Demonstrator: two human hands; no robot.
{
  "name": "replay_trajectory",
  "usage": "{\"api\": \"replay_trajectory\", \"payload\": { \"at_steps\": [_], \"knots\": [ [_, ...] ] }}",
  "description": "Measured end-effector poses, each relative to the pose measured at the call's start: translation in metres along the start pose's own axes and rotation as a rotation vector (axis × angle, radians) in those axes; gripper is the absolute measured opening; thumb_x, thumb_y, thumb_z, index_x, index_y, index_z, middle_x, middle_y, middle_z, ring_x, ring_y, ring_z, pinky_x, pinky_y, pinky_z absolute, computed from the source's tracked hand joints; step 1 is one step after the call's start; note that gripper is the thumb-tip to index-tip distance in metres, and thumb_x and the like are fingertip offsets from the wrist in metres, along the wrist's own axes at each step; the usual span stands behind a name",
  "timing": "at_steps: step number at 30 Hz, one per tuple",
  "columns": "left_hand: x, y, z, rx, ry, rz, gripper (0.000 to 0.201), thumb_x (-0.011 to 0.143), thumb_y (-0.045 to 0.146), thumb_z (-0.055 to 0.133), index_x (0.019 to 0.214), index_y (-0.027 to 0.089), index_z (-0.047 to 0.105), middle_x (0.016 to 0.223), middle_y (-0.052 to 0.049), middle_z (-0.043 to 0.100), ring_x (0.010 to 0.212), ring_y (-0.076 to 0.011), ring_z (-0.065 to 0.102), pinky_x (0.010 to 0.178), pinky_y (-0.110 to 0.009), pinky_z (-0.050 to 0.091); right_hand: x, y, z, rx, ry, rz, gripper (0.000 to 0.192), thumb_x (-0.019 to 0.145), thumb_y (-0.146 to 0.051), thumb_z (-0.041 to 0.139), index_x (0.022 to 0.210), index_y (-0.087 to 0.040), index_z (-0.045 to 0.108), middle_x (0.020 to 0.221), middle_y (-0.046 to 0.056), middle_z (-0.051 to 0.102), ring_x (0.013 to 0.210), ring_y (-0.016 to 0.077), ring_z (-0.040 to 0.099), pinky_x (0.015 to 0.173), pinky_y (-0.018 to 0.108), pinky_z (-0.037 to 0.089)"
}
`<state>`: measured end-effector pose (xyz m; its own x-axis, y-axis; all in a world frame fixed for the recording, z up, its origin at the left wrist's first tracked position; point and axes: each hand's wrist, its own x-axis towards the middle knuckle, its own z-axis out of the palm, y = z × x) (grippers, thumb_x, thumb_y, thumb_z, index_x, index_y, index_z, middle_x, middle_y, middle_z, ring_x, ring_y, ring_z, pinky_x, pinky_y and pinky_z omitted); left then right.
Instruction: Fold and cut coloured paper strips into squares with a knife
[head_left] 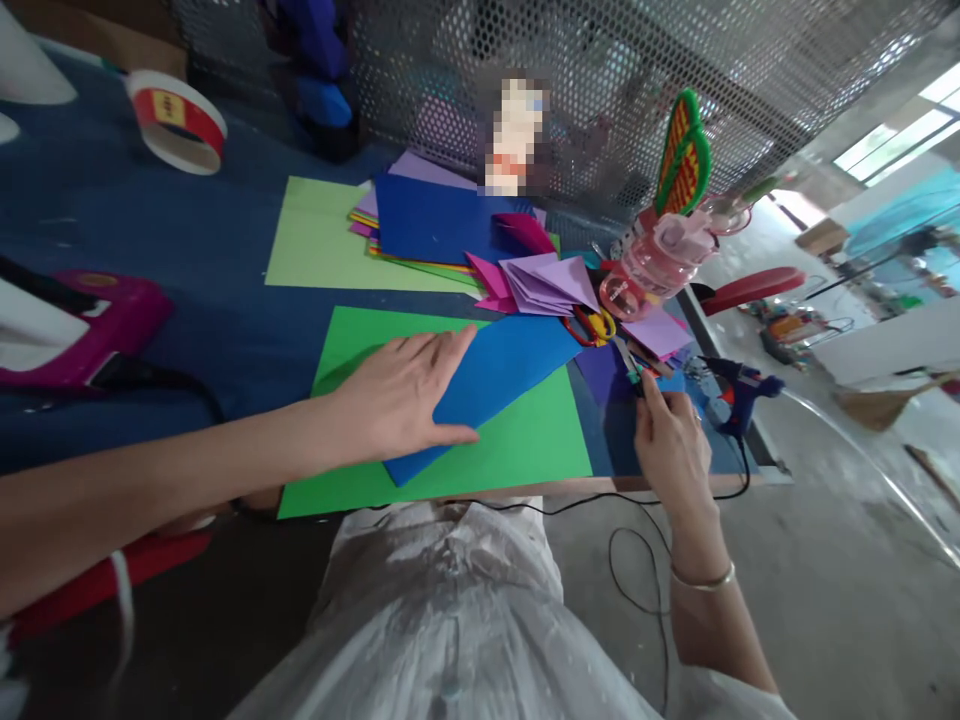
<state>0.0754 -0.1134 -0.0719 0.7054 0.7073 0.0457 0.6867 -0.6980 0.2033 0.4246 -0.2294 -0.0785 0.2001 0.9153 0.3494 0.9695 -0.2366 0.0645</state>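
While the left hand [397, 395] lies flat, fingers spread, on a folded blue paper sheet [495, 385] atop a green sheet [525, 440] on the table [187, 330], the right hand [671, 440] pinches a thin tool [628, 362], beside a blue glue gun [739, 392].

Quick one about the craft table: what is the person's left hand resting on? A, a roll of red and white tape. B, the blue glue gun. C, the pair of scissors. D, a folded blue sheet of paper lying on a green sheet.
D: the left hand lies flat on the folded blue sheet, which sits on top of the green sheet near the table's front edge.
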Motion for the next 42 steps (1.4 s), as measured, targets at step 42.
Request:
{"api": "replay_trajectory", "payload": {
  "at_steps": [42],
  "knots": [
    [0.035,-0.097,-0.019,-0.136,0.137,-0.094,0.063,0.095,0.065,0.055,0.133,0.016,0.068,0.138,-0.014,0.071,0.13,-0.0314,0.064,0.116,-0.046,0.046,0.111,-0.092,0.02,0.437,-0.357,-0.73,0.088,0.086,-0.055,0.081,0.159,-0.019,0.048,0.147,0.022,0.057,0.135,0.0428,0.055,0.114,0.064,0.045]
  ]
}}
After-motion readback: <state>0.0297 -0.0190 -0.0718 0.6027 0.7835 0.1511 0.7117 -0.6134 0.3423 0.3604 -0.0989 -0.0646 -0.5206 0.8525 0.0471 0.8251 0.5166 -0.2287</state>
